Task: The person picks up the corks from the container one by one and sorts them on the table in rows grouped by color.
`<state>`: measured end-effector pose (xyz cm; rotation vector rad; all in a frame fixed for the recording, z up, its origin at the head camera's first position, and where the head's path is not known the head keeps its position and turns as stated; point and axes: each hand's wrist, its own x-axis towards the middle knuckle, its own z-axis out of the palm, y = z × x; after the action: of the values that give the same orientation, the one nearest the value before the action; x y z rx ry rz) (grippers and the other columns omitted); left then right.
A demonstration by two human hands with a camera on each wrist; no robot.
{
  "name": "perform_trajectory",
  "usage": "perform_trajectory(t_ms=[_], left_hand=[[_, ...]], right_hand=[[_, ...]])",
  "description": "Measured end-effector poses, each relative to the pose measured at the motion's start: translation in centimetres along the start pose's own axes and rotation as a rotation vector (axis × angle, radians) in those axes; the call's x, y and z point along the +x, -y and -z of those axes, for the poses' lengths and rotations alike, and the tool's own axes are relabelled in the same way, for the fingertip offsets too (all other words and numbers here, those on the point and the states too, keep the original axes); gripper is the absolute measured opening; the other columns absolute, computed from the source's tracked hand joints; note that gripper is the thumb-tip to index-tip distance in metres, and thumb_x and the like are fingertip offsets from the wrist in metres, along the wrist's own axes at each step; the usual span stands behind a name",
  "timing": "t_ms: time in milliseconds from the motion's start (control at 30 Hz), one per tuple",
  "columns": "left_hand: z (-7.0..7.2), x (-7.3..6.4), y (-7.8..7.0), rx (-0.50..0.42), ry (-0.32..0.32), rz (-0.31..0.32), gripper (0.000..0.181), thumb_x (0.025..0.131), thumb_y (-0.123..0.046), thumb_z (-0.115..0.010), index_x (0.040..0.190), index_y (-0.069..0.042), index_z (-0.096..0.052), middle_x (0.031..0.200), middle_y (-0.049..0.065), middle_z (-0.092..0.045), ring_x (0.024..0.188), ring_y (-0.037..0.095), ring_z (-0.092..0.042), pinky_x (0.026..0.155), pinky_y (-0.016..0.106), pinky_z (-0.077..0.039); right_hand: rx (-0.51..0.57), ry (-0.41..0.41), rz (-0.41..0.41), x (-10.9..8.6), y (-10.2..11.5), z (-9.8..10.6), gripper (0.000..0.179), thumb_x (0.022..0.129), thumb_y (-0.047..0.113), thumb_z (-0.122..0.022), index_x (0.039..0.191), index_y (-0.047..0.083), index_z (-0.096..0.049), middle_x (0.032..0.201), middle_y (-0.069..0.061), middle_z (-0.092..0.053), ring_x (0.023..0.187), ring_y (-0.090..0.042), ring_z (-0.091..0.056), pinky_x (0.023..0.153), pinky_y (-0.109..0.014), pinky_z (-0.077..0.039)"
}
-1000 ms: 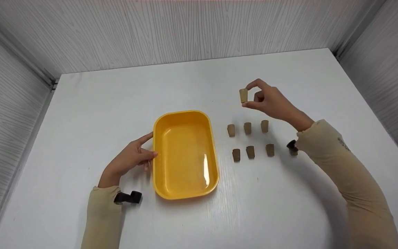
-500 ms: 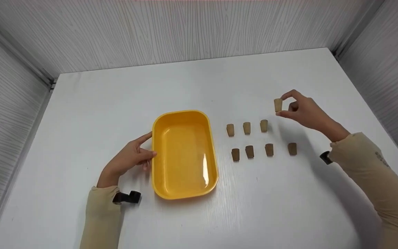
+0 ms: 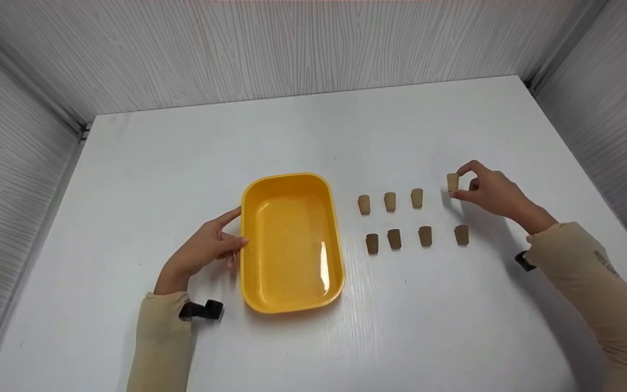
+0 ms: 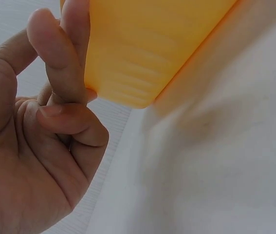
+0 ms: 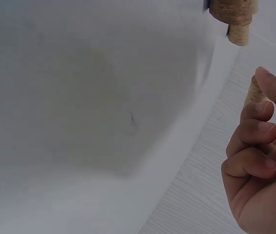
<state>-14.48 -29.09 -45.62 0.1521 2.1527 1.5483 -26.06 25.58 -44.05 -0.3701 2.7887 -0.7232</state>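
Note:
In the head view my right hand (image 3: 496, 191) pinches a tapered cork stopper (image 3: 453, 182) between thumb and forefinger, wide end away from me. Its speckled side (image 5: 254, 92) shows in the right wrist view; whether it touches the table I cannot tell. To its left lie three corks in a row, the nearest (image 3: 417, 198) a short way off. A front row holds several darker corks, with one cork (image 3: 461, 234) below my right hand. My left hand (image 3: 204, 250) holds the left side of a yellow tray (image 3: 340, 256), thumb at the rim and fingers against the outer wall (image 4: 142, 53).
The white table (image 3: 400, 337) reaches back to a pale wood-grain panel (image 3: 302, 49), with similar panels at both sides. A black wrist camera (image 3: 213, 309) sits near the tray's lower left. Other corks (image 5: 230, 12) appear at the top of the right wrist view.
My right hand has carried the cork to the right and then toward me, bringing it level with the back row's right end. The left hand and tray have stayed put.

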Motion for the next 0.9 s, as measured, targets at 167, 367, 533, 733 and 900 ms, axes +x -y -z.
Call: perform_trajectory(t_ms=[167, 367, 533, 733, 900], left_hand=[[0.1, 0.0, 0.1, -0.005, 0.002, -0.008, 0.078, 0.092, -0.027, -0.065, 0.155, -0.016, -0.020, 0.059, -0.001, -0.061, 0.051, 0.016, -0.054, 0.061, 0.024, -0.048], [0.1, 0.0, 0.3, -0.027, 0.015, -0.037, 0.077, 0.094, -0.023, -0.064, 0.155, -0.014, -0.019, 0.059, -0.003, -0.062, 0.050, 0.014, -0.054, 0.056, 0.023, -0.042], [0.1, 0.1, 0.3, -0.027, 0.019, -0.043, 0.077, 0.094, -0.024, -0.064, 0.155, -0.014, -0.019, 0.058, -0.003, -0.060, 0.048, 0.015, -0.053, 0.055, 0.022, -0.042], [0.1, 0.1, 0.2, -0.031, 0.020, -0.040, 0.077, 0.094, -0.025, -0.064, 0.155, -0.015, -0.019, 0.058, -0.002, -0.060, 0.049, 0.015, -0.054, 0.056, 0.022, -0.045], [0.0, 0.0, 0.1, -0.031, 0.018, -0.034, 0.078, 0.093, -0.025, -0.064, 0.155, -0.015, -0.019, 0.058, -0.001, -0.060, 0.049, 0.016, -0.054, 0.056, 0.022, -0.045]], right_hand=[[-0.014, 0.026, -0.017, 0.1, -0.7, -0.2, 0.050, 0.092, 0.039, -0.063, 0.126, 0.008, -0.043, 0.066, -0.005, -0.054, 0.059, -0.016, -0.042, 0.051, -0.031, -0.034], [-0.035, 0.053, -0.007, 0.1, -1.0, -0.4, 0.049, 0.093, 0.036, -0.062, 0.126, 0.006, -0.043, 0.066, -0.004, -0.054, 0.061, -0.015, -0.043, 0.053, -0.031, -0.033], [-0.049, 0.070, -0.029, 0.1, -1.2, -0.5, 0.048, 0.092, 0.035, -0.063, 0.126, 0.006, -0.044, 0.072, -0.009, -0.058, 0.064, -0.017, -0.046, 0.054, -0.031, -0.035], [-0.083, 0.100, -0.059, 0.4, -1.3, -0.8, 0.047, 0.092, 0.032, -0.063, 0.127, 0.006, -0.045, 0.095, -0.021, -0.062, 0.074, -0.023, -0.053, 0.059, -0.032, -0.039], [-0.088, 0.134, -0.074, 0.5, -1.1, -1.1, 0.045, 0.092, 0.028, -0.061, 0.127, 0.005, -0.045, 0.101, -0.024, -0.060, 0.076, -0.024, -0.054, 0.060, -0.032, -0.040]])
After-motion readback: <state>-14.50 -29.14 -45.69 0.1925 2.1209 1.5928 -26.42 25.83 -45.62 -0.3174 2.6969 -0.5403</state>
